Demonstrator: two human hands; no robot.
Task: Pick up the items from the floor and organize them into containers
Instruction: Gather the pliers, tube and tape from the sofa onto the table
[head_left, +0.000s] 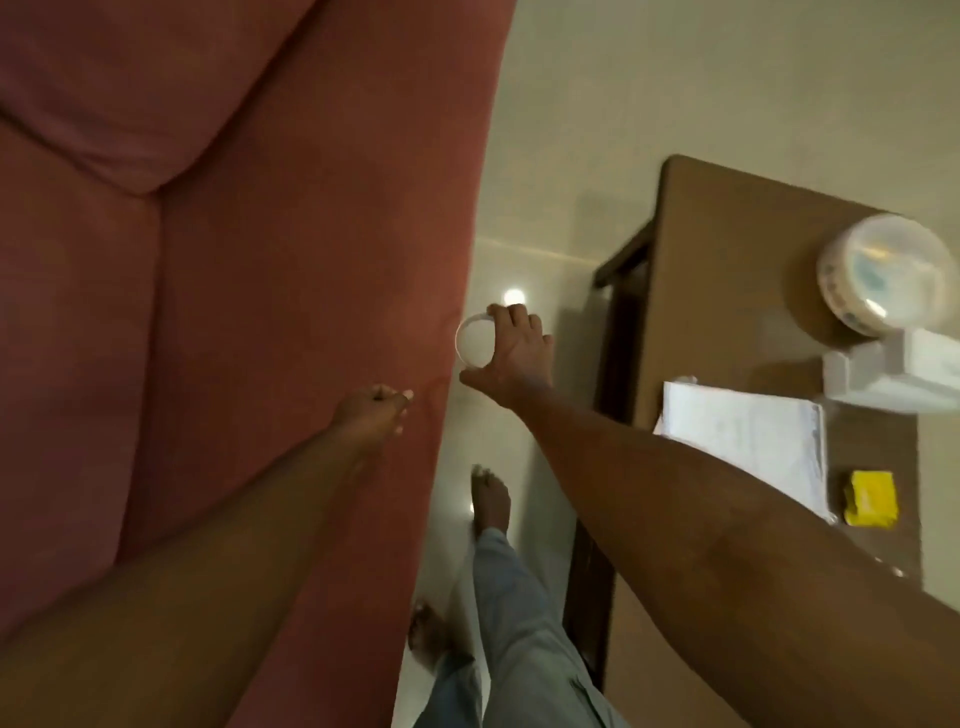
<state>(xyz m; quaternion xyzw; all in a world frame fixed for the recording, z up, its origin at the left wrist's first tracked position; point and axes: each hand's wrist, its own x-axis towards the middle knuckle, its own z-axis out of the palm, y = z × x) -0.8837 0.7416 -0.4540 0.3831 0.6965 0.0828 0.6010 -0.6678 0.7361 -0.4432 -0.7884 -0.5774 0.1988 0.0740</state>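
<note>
My right hand (511, 353) grips a small round white container (474, 341) by its rim, with its open mouth turned toward the camera, above the floor strip between the sofa and the table. My left hand (375, 411) hangs over the sofa's front edge with its fingers curled shut; nothing shows in it.
A red sofa (218, 312) fills the left side. To the right stands a brown table (727, 291) bearing a round lidded tub (883, 275), a white box (893, 374), a stack of papers (748, 441) and a yellow packet (870, 499). My legs and bare feet (491, 501) stand on the glossy tiled floor (535, 244).
</note>
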